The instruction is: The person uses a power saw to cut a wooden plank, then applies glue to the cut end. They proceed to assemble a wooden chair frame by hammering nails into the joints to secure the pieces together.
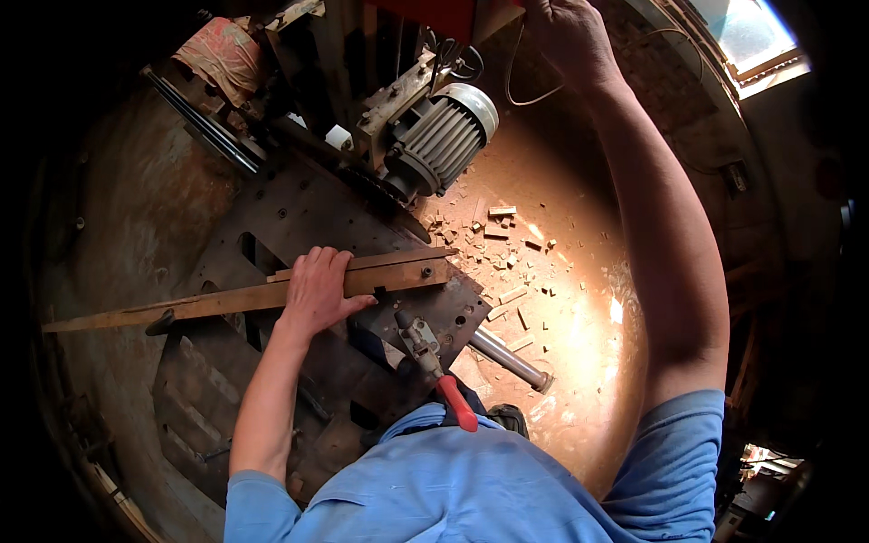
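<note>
My left hand (317, 291) lies over a narrow wooden strip (398, 260), its fingers curled across the far side and its thumb stretched along the near side. The strip rests along a long wooden fence board (217, 301) bolted to a dark metal machine table (303, 204). Raised at the top edge, my right hand (575, 41) has its fingers closed, but the picture cuts off what they hold. A red panel (434, 14) is beside it. Beyond the strip, a dark saw blade (398, 213) stands near a finned grey motor (444, 140).
A toggle clamp with a red handle (455, 403) sits on the table's near edge, close to my body. A metal rod (511, 359) sticks out to the right. Small wood offcuts (507, 240) litter the floor. Steel rails (208, 127) and a reddish cloth (222, 54) are at far left.
</note>
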### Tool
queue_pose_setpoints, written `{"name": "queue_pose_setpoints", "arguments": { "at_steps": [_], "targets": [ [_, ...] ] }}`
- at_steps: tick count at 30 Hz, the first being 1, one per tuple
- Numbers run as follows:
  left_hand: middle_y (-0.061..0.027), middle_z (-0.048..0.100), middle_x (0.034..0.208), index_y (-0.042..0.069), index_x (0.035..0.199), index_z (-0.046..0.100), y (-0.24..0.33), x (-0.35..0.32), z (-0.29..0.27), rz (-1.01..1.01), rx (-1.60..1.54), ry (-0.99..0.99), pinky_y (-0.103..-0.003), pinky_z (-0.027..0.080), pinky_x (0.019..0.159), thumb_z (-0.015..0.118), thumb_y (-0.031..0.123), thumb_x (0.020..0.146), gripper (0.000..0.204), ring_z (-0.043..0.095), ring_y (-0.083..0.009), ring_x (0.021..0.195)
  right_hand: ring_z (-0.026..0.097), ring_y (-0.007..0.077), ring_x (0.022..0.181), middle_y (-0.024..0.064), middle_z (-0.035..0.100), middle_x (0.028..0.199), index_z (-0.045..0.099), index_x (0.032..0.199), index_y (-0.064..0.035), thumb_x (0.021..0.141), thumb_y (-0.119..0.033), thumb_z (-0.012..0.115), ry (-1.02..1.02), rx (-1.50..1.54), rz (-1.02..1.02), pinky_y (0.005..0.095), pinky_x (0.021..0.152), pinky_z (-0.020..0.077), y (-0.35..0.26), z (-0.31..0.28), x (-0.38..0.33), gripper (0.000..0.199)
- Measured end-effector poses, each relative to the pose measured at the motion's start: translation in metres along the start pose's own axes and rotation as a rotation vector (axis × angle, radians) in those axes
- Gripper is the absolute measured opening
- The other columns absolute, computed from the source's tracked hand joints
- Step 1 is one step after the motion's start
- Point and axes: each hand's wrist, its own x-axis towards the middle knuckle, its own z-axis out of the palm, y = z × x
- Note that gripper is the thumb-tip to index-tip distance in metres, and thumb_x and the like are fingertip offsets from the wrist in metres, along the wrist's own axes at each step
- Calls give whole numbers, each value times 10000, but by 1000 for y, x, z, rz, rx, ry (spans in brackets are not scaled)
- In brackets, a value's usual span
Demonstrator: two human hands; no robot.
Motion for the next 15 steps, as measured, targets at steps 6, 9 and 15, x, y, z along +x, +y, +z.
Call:
{"name": "queue_pose_setpoints", "arguments": {
  "at_steps": [6,9,15],
  "targets": [
    [-109,590,1095,36,1181,592,-3,5,7,6,-44,-39,-410,410,922,684,342,831,474,526,-314,1069,625,254,968,134,689,880,687,900,1,1027,-338,456,-123,175,182,352,961,430,3,-2,6,429],
    [-113,600,1064,51,1155,614,-12,2,4,-13,-76,-37,-413,429,907,634,301,882,371,540,-320,1051,624,205,841,118,689,826,699,926,-23,1026,-370,464,-208,177,474,316,865,433,-27,-37,-23,430],
    [-89,622,979,124,1031,696,-37,-11,-18,-163,-64,-49,-418,476,856,605,285,907,222,569,-299,996,551,66,562,24,612,667,644,914,-23,1018,-332,546,-110,460,788,221,487,436,-33,-95,-210,341]
  ]
}}
